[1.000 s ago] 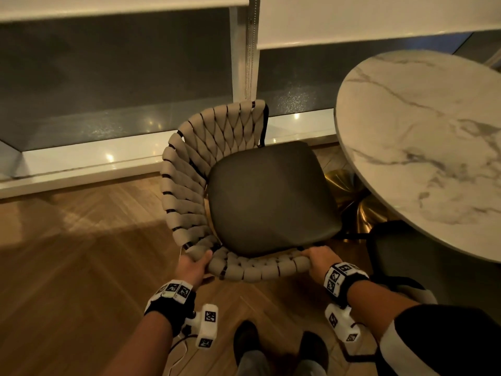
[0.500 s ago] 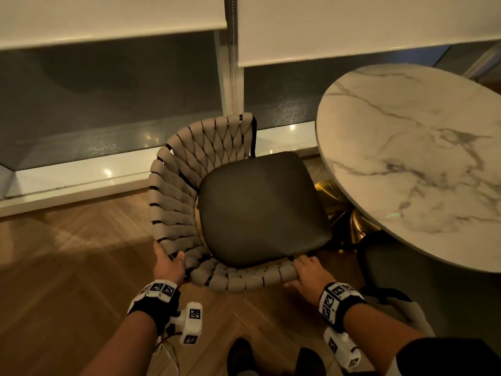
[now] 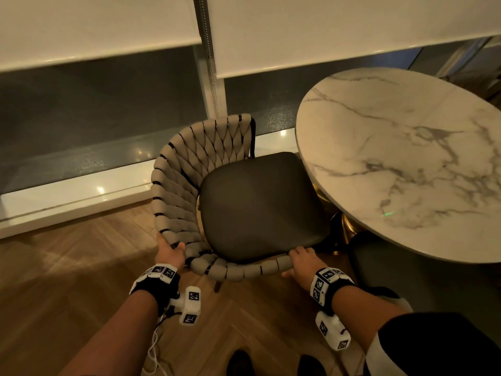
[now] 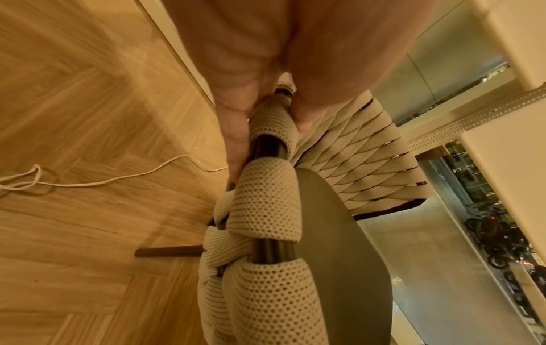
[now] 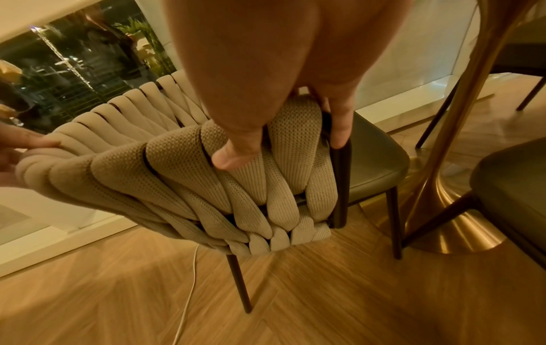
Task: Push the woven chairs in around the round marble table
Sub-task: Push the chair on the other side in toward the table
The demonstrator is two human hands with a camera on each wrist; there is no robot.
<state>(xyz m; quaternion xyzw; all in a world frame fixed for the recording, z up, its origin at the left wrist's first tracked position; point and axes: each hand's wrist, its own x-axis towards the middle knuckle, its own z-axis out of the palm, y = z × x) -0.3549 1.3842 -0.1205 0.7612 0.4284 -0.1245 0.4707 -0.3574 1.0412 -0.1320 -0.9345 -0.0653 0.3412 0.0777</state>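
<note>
Standing at the rim of the round marble surface (image 3: 406, 164), the woven chair (image 3: 189, 169) has the far corner of its dark seat cushion (image 3: 260, 204) just under the stone edge, while most of the seat is out in the open on the herringbone floor (image 3: 67, 267). It sits angled to the table, which is probably why it is held at two places along its curved back: a two-point grip lets the person both turn it and slide it toward the gold pedestal (image 5: 437, 177).

The left hand (image 3: 169, 255) wraps the top rail at the bend of the back, thumb on the inner side and fingers curled over the outer bands, as the left wrist view shows. The right hand (image 3: 299, 263) clasps the end of the back nearest the table, fingers hooked over the dark frame post (image 5: 339, 182) and thumb pressed into the webbing. Both forearms reach forward and down, wrists low, elbows slightly bent.

A second chair seat (image 5: 511, 186) is tucked under the surface on the right. A white cable (image 4: 97, 179) trails on the floor, and roller blinds (image 3: 325, 31) hang above the window sill.
</note>
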